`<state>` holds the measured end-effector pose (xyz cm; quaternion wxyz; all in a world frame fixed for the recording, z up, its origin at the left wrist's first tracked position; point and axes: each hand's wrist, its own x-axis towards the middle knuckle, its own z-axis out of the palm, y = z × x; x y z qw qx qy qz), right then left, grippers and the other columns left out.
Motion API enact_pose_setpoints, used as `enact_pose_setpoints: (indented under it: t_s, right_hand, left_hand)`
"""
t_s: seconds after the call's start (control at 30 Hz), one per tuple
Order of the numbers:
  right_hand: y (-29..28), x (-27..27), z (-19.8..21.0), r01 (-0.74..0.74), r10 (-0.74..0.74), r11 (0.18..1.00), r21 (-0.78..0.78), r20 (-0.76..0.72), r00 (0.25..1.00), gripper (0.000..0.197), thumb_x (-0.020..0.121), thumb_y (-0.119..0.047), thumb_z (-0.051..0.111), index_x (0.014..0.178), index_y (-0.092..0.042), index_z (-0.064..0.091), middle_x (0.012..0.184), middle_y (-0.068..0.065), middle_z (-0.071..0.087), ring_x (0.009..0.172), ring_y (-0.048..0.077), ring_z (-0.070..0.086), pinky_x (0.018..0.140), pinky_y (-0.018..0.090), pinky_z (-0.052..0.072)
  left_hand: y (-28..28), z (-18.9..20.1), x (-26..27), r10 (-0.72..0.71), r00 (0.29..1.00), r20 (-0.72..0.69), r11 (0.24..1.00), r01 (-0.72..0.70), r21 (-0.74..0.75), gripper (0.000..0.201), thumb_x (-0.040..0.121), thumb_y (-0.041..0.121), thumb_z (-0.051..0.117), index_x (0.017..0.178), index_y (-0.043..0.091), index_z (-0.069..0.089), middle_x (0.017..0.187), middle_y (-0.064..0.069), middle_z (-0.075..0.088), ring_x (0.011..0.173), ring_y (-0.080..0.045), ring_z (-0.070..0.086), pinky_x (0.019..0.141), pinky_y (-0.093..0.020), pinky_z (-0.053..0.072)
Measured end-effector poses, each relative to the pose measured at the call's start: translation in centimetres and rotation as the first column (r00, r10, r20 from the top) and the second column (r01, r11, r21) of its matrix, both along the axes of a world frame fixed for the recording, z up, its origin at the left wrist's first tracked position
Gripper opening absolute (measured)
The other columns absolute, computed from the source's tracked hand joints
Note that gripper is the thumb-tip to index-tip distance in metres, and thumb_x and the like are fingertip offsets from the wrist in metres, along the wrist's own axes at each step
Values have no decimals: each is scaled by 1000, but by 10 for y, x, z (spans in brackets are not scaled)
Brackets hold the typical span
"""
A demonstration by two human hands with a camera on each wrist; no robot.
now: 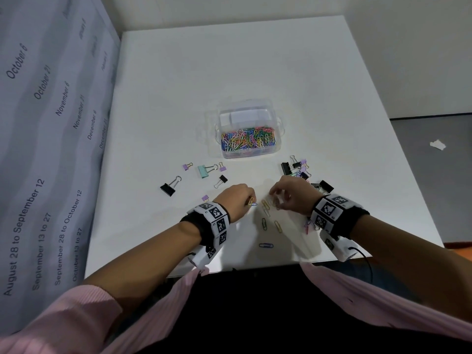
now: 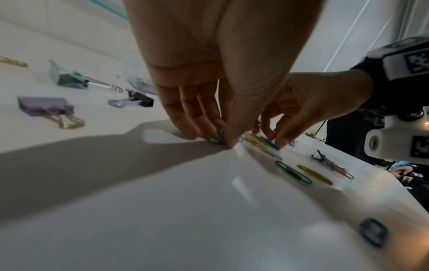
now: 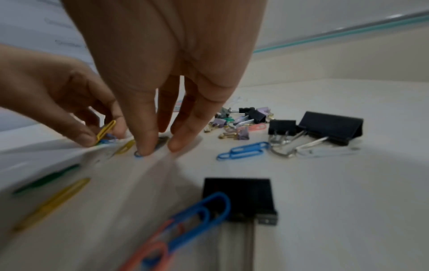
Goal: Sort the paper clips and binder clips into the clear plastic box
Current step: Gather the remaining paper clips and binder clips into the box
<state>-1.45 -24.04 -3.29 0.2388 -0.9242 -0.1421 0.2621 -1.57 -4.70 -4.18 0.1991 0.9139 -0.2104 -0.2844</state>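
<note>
- While most of the paper clips already lie heaped in the clear plastic box (image 1: 249,146) at the middle of the tabletop (image 1: 255,72), I'd judge the job a little past halfway: one section is full of coloured clips, and the section behind it looks pale; I cannot tell what it holds.
- Not one binder clip appears to be in the box yet, as far as I can see.
- Left of the box, binder clips lie apart on the tabletop: a big black one (image 1: 169,187), a mint one (image 1: 204,170), a small black one (image 1: 221,180) and small purple ones.
- Right of the box sits a tangled pile of binder clips (image 1: 297,168), black and purple.
- Near the front edge a few loose paper clips remain, among them a green one (image 1: 264,223), a yellow one (image 1: 278,226) and a blue one (image 1: 266,245).
- The left hand (image 1: 236,198) has its fingertips pinched on a yellow paper clip (image 3: 105,130), with blue ones under them, just off the tabletop.
- The right hand (image 1: 293,198), close beside it, presses its fingertips down on the scattered clips; in the wrist view one fingertip lies on a blue clip (image 3: 138,153), not yet lifted.
- What's left, by my reckoning: the last paper clips, then all the binder clips.
</note>
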Motion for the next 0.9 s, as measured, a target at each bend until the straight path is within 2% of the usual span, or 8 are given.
enact_pose_setpoints:
  t_s: [0.17,0.33,0.43,0.57,0.63,0.7,0.8,0.9]
  right_hand:
    - [4,3,0,-18,18,1000,14,33,999,21,72,-13,72,93,-10,69,79,-1,52,72,14,47,70,25,37]
    - [4,9,-2,-62,64,998,-28,47,997,20,72,-19,75,85,-5,69,78,2,51,74,16,47,67,22,29]
    - [3,11,-3,-88,91,994,-64,46,995,21,74,-23,74,84,-5,68,78,4,51,76,19,48,68,22,28]
    - [10,9,-1,-108,106,994,25,62,992,32,70,-13,75,100,-11,65,80,-5,43,72,14,41,68,23,31]
    - [14,10,-1,-168,165,985,34,58,984,39,71,-11,74,109,-17,65,89,-2,43,75,15,43,67,21,33]
    - [18,12,-1,-244,244,970,-2,48,969,37,75,-14,71,110,-23,66,95,2,47,81,19,49,73,26,40]
    - [20,15,3,-272,273,962,-22,71,959,24,77,-16,70,101,-20,71,97,11,58,78,20,51,70,26,37]
    - [23,18,6,-243,246,969,-40,102,964,13,78,-18,69,90,-13,73,93,11,63,72,18,50,66,25,37]
  left_hand:
    - [2,0,0,-18,1000,-12,999,18,28,21,87,7,47,98,10,63,108,-14,56,98,-31,55,81,-33,41]
    - [2,-3,-2,-61,998,16,997,60,43,18,86,5,45,95,9,61,106,-14,55,94,-33,55,81,-37,44]
    - [4,-2,-3,-78,996,32,995,76,61,18,87,5,44,99,9,58,106,-15,56,96,-33,55,80,-37,43]
    - [8,-1,-1,-87,996,34,993,84,78,20,88,5,44,104,7,56,108,-16,58,100,-32,54,82,-36,41]
    - [10,-2,-1,-88,996,24,993,86,79,22,86,2,44,102,7,59,108,-16,59,102,-32,54,84,-36,42]
    - [13,-3,0,-86,996,14,994,85,72,24,86,0,44,100,6,62,109,-16,58,102,-32,55,86,-37,43]
    - [16,-5,0,-81,997,11,995,80,55,22,86,0,45,99,6,62,109,-15,57,100,-32,55,84,-36,43]
    - [18,-8,2,-75,997,16,997,74,38,23,86,-1,45,100,7,62,109,-15,57,101,-32,55,85,-36,43]
